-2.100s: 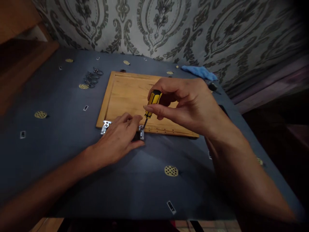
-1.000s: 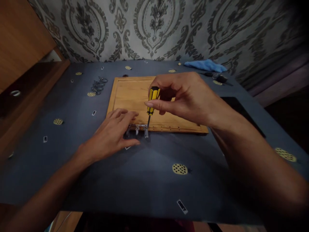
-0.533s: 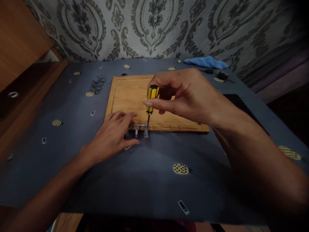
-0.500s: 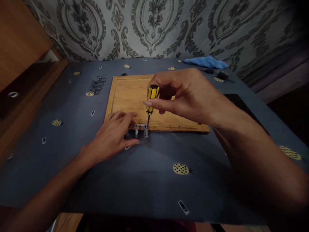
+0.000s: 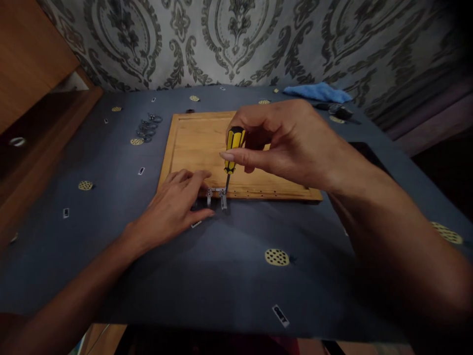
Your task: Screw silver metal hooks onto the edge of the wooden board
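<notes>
A yellow-and-black screwdriver (image 5: pixel 234 148) stands nearly upright in my right hand (image 5: pixel 288 143), its handle pinched between thumb and fingers. Its tip meets the small metal fittings (image 5: pixel 222 198) on the near edge of the wooden board (image 5: pixel 199 143). My left hand (image 5: pixel 181 197) lies with its fingers apart over the board's near left corner, around the left end of the fittings and partly hiding them. To the right of the fittings, small dark holes run along the board's near edge.
Several small metal pieces (image 5: pixel 147 128) lie in a row left of the board. A blue cloth (image 5: pixel 318 92) and a dark object (image 5: pixel 340 111) are at the back right. A dark flat item (image 5: pixel 369 154) lies partly behind my right arm. A wooden cabinet (image 5: pixel 37 64) borders the left.
The view has shifted very slightly. Both hands keep their places, with the screwdriver tip still at the metal fittings.
</notes>
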### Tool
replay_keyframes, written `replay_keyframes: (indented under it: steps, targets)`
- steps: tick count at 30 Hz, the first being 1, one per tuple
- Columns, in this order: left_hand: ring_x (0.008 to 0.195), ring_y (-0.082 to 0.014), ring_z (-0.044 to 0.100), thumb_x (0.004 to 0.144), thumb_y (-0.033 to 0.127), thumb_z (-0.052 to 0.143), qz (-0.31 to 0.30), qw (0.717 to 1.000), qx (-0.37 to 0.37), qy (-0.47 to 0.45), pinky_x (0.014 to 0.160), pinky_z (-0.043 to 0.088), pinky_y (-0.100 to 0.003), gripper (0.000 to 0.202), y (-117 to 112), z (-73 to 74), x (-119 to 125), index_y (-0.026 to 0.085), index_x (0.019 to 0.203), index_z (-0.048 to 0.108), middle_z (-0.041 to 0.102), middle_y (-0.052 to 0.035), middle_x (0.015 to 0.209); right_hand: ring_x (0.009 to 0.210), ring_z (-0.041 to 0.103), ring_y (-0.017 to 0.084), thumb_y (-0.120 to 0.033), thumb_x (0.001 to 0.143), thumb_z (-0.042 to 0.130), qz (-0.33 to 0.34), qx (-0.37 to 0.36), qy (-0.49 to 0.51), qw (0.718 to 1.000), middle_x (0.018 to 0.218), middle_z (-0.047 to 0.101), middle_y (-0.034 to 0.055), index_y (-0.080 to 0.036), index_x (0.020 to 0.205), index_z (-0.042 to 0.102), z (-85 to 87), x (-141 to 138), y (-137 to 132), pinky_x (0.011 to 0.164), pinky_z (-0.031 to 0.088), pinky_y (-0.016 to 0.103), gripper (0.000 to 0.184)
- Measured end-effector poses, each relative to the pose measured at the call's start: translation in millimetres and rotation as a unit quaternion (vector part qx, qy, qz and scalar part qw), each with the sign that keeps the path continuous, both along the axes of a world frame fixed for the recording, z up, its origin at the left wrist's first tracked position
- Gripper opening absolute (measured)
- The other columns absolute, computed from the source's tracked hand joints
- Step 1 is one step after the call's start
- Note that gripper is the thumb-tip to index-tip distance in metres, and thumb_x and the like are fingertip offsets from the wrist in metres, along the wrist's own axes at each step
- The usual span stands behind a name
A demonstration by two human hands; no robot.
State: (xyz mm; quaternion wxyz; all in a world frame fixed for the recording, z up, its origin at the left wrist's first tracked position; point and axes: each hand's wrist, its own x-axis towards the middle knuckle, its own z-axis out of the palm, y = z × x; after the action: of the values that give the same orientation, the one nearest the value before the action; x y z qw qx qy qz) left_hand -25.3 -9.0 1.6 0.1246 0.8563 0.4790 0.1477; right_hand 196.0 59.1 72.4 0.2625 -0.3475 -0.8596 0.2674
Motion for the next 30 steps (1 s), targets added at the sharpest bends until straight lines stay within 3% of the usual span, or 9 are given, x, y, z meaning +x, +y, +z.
replay_keyframes:
  steps: [21,30]
  targets:
    - [0.113,-0.0284,0.058,0.087,0.037,0.076,0.014,1.0,-0.003,0.01,0.096,0.048,-0.044,0.058,0,-0.9,2,0.024,0.134,0.045,0.072,-0.0052,0.114,0.058,0.062,0.014,-0.037,0.086,0.076,0.006,0.009,0.0,1.0,0.066,0.063,-0.0021,-0.022,0.077,0.059,1.4,0,-1,0.057,0.044,0.028,0.024]
    - [0.117,-0.0316,0.059,0.081,0.058,0.077,0.034,0.999,0.009,0.013,0.098,0.048,-0.047,0.069,2,7.5,-5,0.022,0.132,0.049,0.067,-0.01,0.121,0.059,0.061,0.013,-0.032,0.086,0.076,0.002,0.021,-0.01,1.0,0.069,0.064,-0.0015,-0.021,0.077,0.059,1.2,0,0,0.057,0.042,0.027,0.022]
